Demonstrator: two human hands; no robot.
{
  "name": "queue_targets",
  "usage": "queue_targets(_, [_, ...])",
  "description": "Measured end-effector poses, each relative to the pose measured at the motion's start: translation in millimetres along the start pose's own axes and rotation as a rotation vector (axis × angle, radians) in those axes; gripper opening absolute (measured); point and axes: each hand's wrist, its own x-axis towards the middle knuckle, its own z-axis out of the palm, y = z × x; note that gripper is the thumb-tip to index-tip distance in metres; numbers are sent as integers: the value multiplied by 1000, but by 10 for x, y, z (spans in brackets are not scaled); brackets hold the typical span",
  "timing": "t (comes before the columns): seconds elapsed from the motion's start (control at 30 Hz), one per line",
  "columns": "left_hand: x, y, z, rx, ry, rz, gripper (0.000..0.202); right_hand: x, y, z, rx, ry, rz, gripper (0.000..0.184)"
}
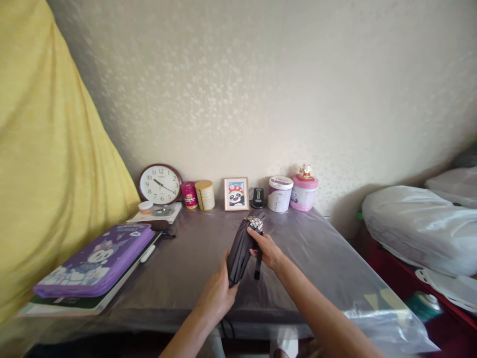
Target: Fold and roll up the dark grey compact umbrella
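A folded black umbrella (239,253) is held at a slant above the grey table, its checkered end (255,222) pointing away from me. My left hand (219,288) grips the near end from the left side. Around the far part, just below the checkered end, my right hand (264,246) is closed, with the thumb on top. A dark strap (258,263) hangs down beside my right hand. The fingers under the umbrella are partly hidden.
On the left lie a purple zip case (97,258) and books. Along the wall stand a round clock (160,184), two cans (204,195), a framed panda picture (236,194), a small black device (258,198) and two tubs (280,195). White bags (421,223) sit at the right.
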Motion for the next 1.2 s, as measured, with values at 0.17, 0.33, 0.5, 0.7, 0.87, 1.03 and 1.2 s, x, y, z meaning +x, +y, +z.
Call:
queue_targets(0.17, [-26, -5, 64, 450, 70, 59, 78, 6, 9, 7, 41, 12, 20, 34])
queue_targets(0.33, [-27, 82, -83, -234, -191, 44, 74, 23, -34, -39, 131, -28, 6, 28])
queue_targets(0.5, [-27, 98, -175, -645, -440, -79, 43, 25, -98, -68, 201, -122, 0, 27])
queue_targets(0.7, [-15, 48, -50, -220, -182, 3, 52, 27, -88, -81, 51, -47, -19, 32])
queue_targets(0.87, [-9, -44, 45, 237, 70, 94, 69, 28, -88, -89, 19, -18, -8, 32])
queue_targets(1.03, [-44, 22, -74, -165, -102, 155, 66, 1, -108, -117, 22, -60, -30, 30])
queue_targets(1.2, [0, 76, -211, -727, -441, -122, 55, -7, -97, -95, 115, -179, -11, 28])
